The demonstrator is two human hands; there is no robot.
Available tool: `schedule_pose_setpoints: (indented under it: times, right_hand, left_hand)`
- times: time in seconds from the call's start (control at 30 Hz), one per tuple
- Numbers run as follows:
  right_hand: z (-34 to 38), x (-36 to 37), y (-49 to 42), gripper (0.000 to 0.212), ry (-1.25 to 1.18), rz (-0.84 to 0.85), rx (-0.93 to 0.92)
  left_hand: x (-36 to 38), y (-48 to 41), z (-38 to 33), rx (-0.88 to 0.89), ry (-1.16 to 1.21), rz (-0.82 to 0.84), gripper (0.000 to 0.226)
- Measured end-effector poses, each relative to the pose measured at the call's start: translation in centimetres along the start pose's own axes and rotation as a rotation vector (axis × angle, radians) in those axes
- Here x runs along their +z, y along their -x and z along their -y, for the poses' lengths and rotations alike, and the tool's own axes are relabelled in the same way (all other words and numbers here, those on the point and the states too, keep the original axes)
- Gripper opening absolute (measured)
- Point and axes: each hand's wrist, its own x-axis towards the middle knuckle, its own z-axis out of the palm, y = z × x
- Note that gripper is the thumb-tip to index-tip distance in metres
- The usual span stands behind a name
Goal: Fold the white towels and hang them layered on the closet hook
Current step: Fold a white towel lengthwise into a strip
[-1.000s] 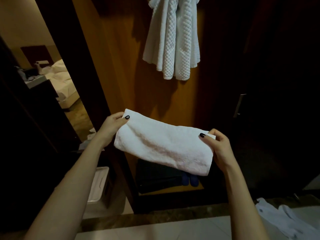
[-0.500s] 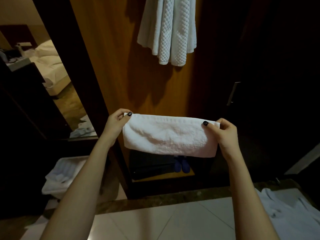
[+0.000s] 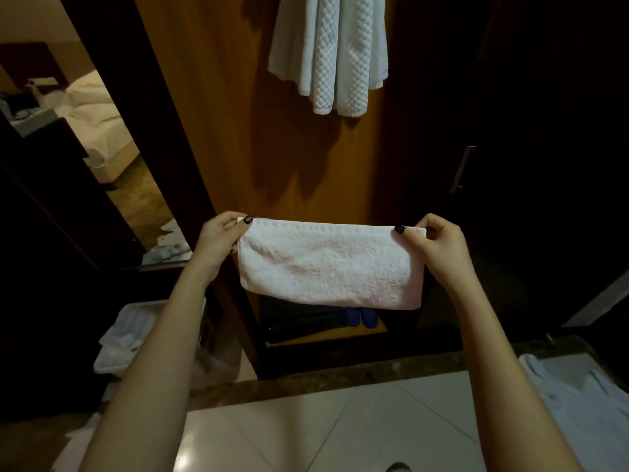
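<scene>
we've only got one view here: a wide-angle head cam, pointing forward and down, pretty close to the wooden closet wall [image 3: 221,131] with the tiled floor [image 3: 306,420] along the bottom edge.

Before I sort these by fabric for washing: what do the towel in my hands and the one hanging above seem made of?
Held towel: likely cotton terry, white and matte; fuzzy looped pile, flat woven band along its top edge. Hanging towel: probably cotton too, white; raised diamond waffle weave, though part looks plainer.
</scene>
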Motion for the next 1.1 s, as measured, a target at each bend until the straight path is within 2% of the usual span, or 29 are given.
schedule_pose_setpoints:
  times: [0.1, 0.23, 0.33, 0.43, 0.5, 0.6, 0.7, 0.73, 0.83, 0.93, 1.0, 1.1]
  right_hand:
    - [-0.7, 0.3, -0.2, 0.032, 0.043, -0.051, 0.029]
    - [-0.8, 0.5, 0.2, 0.024, -0.025, -0.001, 0.048]
    - [0.0, 0.3, 0.4, 0.011, -0.157, 0.143, 0.115]
    - [1.1, 0.4, 0.2, 0.009, -0.302, 0.299, 0.115]
    - [1.9, 1.0, -0.2, 0.013, -0.319, 0.288, 0.099]
    - [2.3, 2.4, -1.3, 0.019, -0.256, 0.191, 0.120]
    - [2.2, 3.9, -2.5, 0.013, -0.003, 0.070, 0.145]
    - [2.3, 4.6, -2.6, 0.021, 0.039, 0.080, 0.151]
    - [3.6, 7.1, -1.8, 0.052, 0.040, 0.313, 0.090]
    - [5.2, 10.6, -0.1, 0.068, 0.065, 0.595, -0.034]
    - [5.9, 12.5, 0.7, 0.057, 0.007, 0.643, -0.072]
    - [6.8, 14.0, 1.2, 0.024, -0.126, 0.670, -0.111]
  left_hand:
    - [0.1, -0.1, 0.0, -0.016, 0.003, 0.012, 0.009]
    - [0.0, -0.2, 0.4, -0.036, -0.037, 0.003, 0.008]
    - [-0.1, -0.5, 1.0, -0.095, -0.051, -0.019, 0.009]
    - [-0.9, -0.1, 1.4, -0.203, 0.204, -0.065, 0.014]
    - [-1.9, 0.4, 1.4, -0.219, 0.316, -0.087, 0.013]
    - [-3.0, 1.5, 0.9, -0.209, 0.328, -0.097, 0.010]
    - [-3.2, 2.1, -0.7, -0.110, 0.218, -0.065, 0.009]
    - [-3.0, 2.2, -1.5, -0.064, 0.148, -0.039, 0.009]
    - [-1.8, 2.2, -3.9, 0.091, -0.071, 0.096, 0.010]
    - [-0.1, 2.0, -5.5, 0.158, -0.189, 0.251, 0.009]
    - [0.3, 2.0, -6.3, 0.169, -0.240, 0.314, 0.006]
    - [-0.1, 1.9, -7.0, 0.201, -0.270, 0.315, 0.007]
